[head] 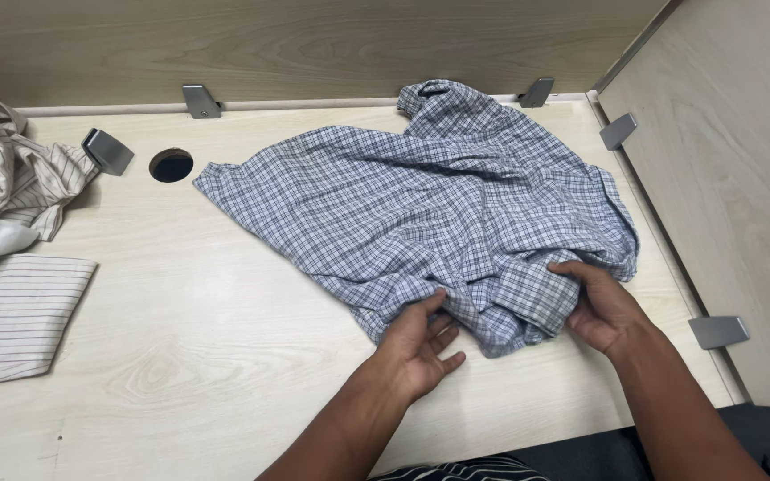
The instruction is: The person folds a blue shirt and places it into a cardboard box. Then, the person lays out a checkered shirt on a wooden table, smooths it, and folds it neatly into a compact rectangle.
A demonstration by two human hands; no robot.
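Note:
A blue and white checked shirt (421, 196) lies spread and rumpled across the light wooden desk (180, 356). My left hand (416, 343) rests at the shirt's near edge, thumb and fingers pinching a fold of the cloth. My right hand (599, 307) grips the bunched fabric at the shirt's near right corner, next to a cuff-like folded part. Both hands are close together at the front of the shirt.
A pile of striped beige and white clothing (6, 232) lies at the left edge. A round cable hole (171, 165) sits in the desk at the back left. Wooden partition walls with grey metal brackets (717, 331) close the back and right sides.

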